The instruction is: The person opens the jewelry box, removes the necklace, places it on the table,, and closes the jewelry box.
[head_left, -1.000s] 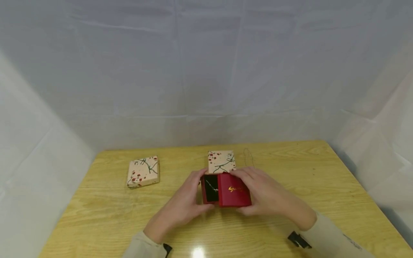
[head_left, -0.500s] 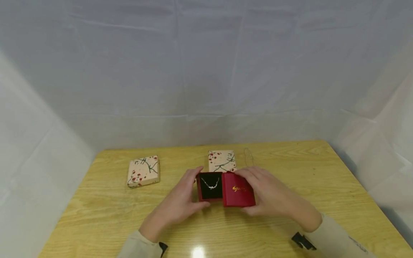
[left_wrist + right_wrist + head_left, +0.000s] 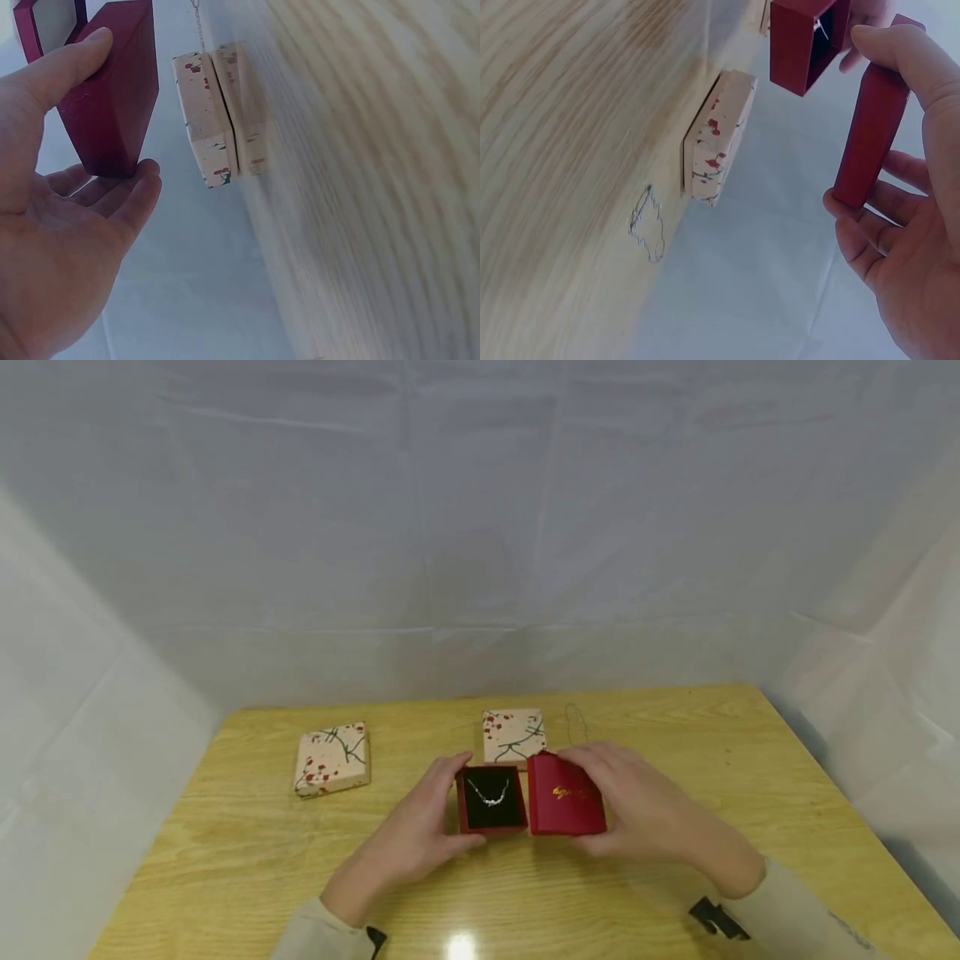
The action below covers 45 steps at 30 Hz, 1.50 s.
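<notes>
My left hand (image 3: 412,835) grips the red box base (image 3: 459,802) between thumb and fingers. Inside the base, a silver necklace (image 3: 491,801) lies on a black pad (image 3: 491,818). The right hand (image 3: 645,814) holds the red lid (image 3: 566,814) with gold lettering, just right of the base and apart from it. Both parts are held above the table, as the left wrist view shows with the base (image 3: 112,97) and the right wrist view with the lid (image 3: 871,135).
A floral box (image 3: 514,735) stands behind the red base; another floral box (image 3: 333,760) is at the table's left. A thin chain (image 3: 576,724) lies on the wooden table (image 3: 750,793), right of the middle box. White cloth (image 3: 480,568) hangs behind and at both sides.
The red lid has moved right with my right hand, away from the base, and the base shifted slightly left. The necklace, partly covered by the lid before, is in full view.
</notes>
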Available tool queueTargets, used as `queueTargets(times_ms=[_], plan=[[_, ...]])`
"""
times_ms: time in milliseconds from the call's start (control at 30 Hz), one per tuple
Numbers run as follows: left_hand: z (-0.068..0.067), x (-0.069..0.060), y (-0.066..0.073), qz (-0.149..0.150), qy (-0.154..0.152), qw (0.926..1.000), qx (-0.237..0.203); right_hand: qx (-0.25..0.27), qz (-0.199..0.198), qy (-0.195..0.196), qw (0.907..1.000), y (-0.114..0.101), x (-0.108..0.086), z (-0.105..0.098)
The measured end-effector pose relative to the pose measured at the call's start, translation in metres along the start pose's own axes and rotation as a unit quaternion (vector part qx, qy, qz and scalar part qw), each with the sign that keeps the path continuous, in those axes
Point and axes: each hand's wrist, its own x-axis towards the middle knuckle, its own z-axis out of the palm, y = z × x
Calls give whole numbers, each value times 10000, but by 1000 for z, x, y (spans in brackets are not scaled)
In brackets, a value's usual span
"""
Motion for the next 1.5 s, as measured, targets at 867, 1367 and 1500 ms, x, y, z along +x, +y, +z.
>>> queueTargets(times_ms=[867,1367,1500], plan=[[6,-9,1,-2,-287,9995,123,102,419,-234,9988,55,-53,-14],[11,-13,2,80,-637,9978,160,157,681,-667,9953,88,-95,-22],[13,-14,1,139,-669,9975,181,18,559,-637,9964,98,-106,-22]])
